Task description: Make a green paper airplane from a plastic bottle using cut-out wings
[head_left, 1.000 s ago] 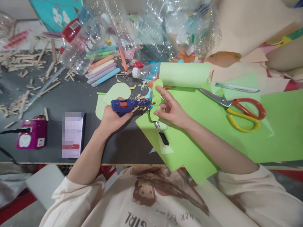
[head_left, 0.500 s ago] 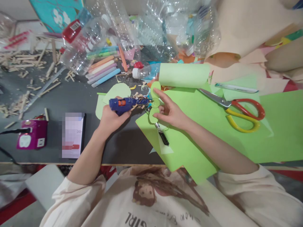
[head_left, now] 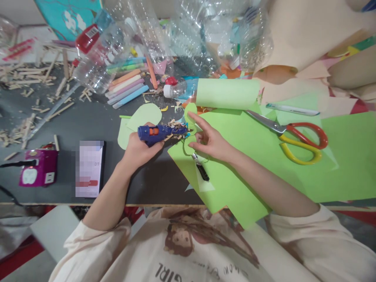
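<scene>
A blue glue gun (head_left: pixel 147 133) with an orange part is gripped in my left hand (head_left: pixel 139 152). Its nozzle points right, over the middle of a small green paper cutout (head_left: pixel 191 108) with rounded lobes. Wood scraps cling around the front of the gun. My right hand (head_left: pixel 216 141) steadies the cutout, index finger on the upper lobe and thumb at the lower one, the other fingers curled. Just below lies a black-handled craft knife (head_left: pixel 201 169). Pale green paper pieces (head_left: pixel 145 116) lie behind my left hand.
Large green sheets (head_left: pixel 246 156) spread to the right, with red-and-yellow-handled scissors (head_left: pixel 305 143) on them. A bottle wrapped in green paper (head_left: pixel 227 93) lies behind. At left are a phone (head_left: pixel 88 168), a purple box (head_left: pixel 38 167) with a cord, and wood sticks (head_left: pixel 28 74).
The glue gun has shifted slightly right, bringing its nozzle over the middle of the cutout. My right hand and the cutout have moved a little to the left.
</scene>
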Demonstrator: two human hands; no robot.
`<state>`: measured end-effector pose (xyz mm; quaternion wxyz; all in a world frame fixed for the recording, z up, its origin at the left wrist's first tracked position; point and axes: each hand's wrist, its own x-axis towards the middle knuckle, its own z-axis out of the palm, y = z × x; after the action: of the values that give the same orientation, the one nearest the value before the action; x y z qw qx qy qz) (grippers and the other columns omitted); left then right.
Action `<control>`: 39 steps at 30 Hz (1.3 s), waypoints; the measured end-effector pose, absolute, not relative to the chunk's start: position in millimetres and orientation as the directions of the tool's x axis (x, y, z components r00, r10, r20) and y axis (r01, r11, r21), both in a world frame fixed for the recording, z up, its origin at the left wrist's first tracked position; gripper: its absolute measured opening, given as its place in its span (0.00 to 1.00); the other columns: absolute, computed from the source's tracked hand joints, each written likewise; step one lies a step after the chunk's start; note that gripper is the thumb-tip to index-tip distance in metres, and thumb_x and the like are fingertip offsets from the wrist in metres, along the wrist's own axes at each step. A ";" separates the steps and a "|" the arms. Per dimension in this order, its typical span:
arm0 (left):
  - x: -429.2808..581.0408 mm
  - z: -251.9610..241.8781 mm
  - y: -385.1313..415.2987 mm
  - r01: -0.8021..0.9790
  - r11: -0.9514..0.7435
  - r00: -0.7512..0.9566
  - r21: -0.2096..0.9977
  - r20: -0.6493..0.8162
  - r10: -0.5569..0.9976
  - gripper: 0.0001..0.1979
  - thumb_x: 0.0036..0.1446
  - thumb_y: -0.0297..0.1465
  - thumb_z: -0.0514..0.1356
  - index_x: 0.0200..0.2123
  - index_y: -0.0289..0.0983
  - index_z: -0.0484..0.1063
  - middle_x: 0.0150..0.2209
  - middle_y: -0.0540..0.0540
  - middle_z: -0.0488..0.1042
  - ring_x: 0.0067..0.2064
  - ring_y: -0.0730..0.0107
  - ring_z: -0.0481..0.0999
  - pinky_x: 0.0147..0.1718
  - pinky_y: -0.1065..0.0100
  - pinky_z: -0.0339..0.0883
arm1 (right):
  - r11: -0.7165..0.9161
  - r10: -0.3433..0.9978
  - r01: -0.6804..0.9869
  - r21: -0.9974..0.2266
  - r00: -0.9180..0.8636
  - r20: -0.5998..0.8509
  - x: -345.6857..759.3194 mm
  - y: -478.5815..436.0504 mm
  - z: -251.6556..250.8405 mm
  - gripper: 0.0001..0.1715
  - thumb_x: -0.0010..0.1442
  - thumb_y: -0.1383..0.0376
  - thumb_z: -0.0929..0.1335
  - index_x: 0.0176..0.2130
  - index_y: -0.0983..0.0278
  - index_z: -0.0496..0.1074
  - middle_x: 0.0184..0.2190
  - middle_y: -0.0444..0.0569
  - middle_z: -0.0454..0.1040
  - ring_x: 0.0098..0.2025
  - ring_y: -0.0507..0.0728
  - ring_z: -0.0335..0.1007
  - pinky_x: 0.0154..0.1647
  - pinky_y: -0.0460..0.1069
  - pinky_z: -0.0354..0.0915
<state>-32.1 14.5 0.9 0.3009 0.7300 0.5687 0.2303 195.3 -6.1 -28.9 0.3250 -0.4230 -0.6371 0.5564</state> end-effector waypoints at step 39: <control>-35.8 4.1 17.7 0.715 -0.174 0.210 0.677 0.030 0.977 0.04 0.42 0.32 0.58 0.25 0.39 0.66 0.21 0.53 0.68 0.24 0.71 0.67 0.28 0.70 0.67 | -0.016 0.897 0.122 -0.992 -0.436 -0.068 198.0 -6.7 -32.1 0.44 0.56 0.52 0.70 0.66 0.47 0.49 0.70 0.47 0.43 0.30 0.49 0.62 0.36 0.52 0.69</control>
<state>-35.8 17.7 4.1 0.2741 0.7279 0.5812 0.2392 198.0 -6.7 -32.1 0.3336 -0.4131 -0.6170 0.5808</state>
